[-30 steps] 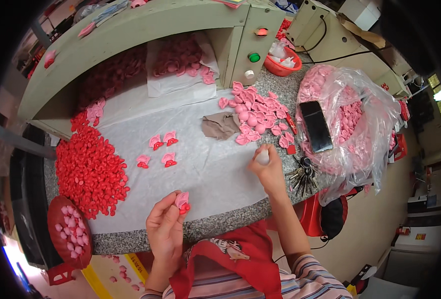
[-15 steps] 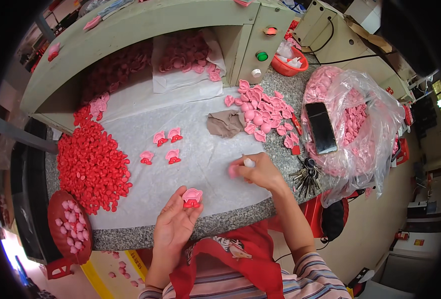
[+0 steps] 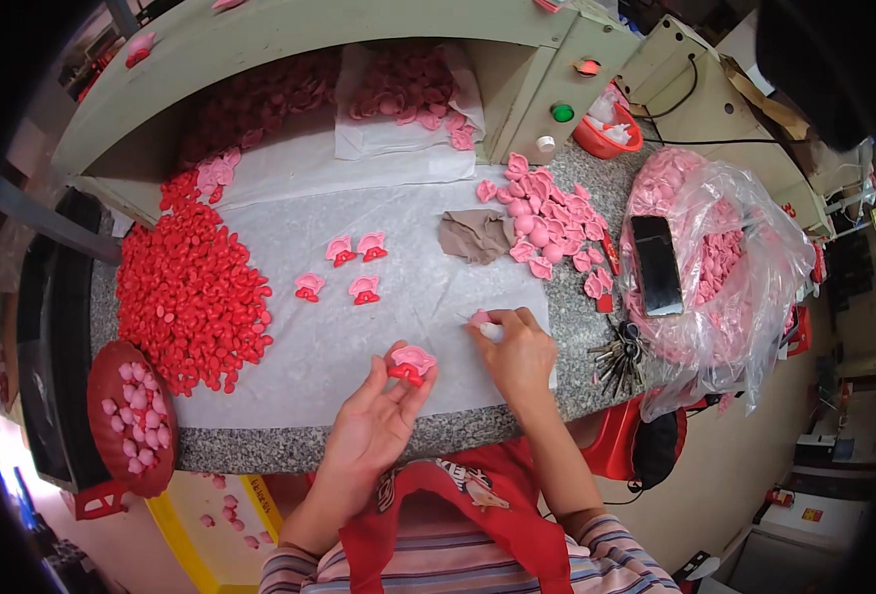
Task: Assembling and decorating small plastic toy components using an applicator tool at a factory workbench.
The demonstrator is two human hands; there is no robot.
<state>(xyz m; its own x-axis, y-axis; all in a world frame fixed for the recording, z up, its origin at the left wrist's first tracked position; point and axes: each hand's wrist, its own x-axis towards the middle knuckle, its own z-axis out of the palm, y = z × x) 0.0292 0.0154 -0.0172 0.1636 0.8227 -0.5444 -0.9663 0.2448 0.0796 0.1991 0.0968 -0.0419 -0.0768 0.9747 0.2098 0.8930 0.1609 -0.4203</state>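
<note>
My left hand (image 3: 378,416) is palm up at the front of the white sheet (image 3: 250,366), its fingertips closed on a pink-and-red plastic figure piece (image 3: 411,362). To the right, my right hand (image 3: 519,358) grips a small white bottle (image 3: 492,332) with what looks like a thin tip pointing left. A round pink piece (image 3: 479,317) sits at the same fingertips, partly hidden. Beyond my hands several joined figures, pink above and red below (image 3: 364,289), lie apart from one another on the sheet.
A heap of red pieces (image 3: 190,307) lies left, above a red basket (image 3: 101,406) of pink balls. Pink pieces (image 3: 557,213) and a brown cloth (image 3: 475,236) lie right, near keys (image 3: 618,358), a phone (image 3: 658,265) and a plastic bag (image 3: 755,213). A greenish machine (image 3: 527,109) stands behind.
The view has shifted, so the bench appears farther right. My right hand has turned the white bottle so its tip points left. My left hand still holds the figure piece, now tilted.
</note>
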